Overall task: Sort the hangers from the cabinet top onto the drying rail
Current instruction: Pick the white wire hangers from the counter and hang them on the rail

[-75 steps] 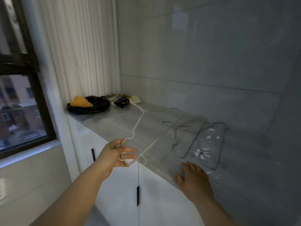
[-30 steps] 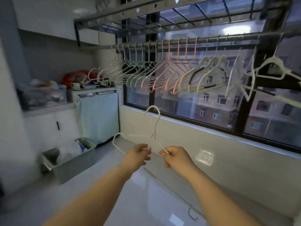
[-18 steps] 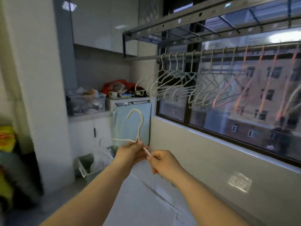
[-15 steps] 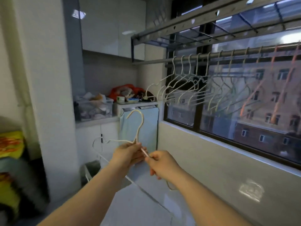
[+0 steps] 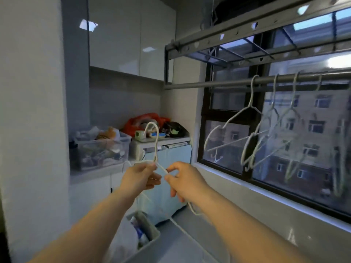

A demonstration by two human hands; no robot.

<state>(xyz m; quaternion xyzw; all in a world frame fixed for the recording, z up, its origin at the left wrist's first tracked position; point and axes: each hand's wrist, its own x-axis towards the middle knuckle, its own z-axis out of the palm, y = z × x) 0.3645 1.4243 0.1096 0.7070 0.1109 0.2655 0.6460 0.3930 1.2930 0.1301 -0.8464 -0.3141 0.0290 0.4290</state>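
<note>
hanger held upright well below the rail | left hand clamped on its neck, right hand pinching its shoulder | risk: thin wire twists or slips on the lift, hook snags hanging hangers

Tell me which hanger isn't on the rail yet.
The white hanger held between left hand and right hand, hook up. The others already hang by their hooks from the rail.
</note>
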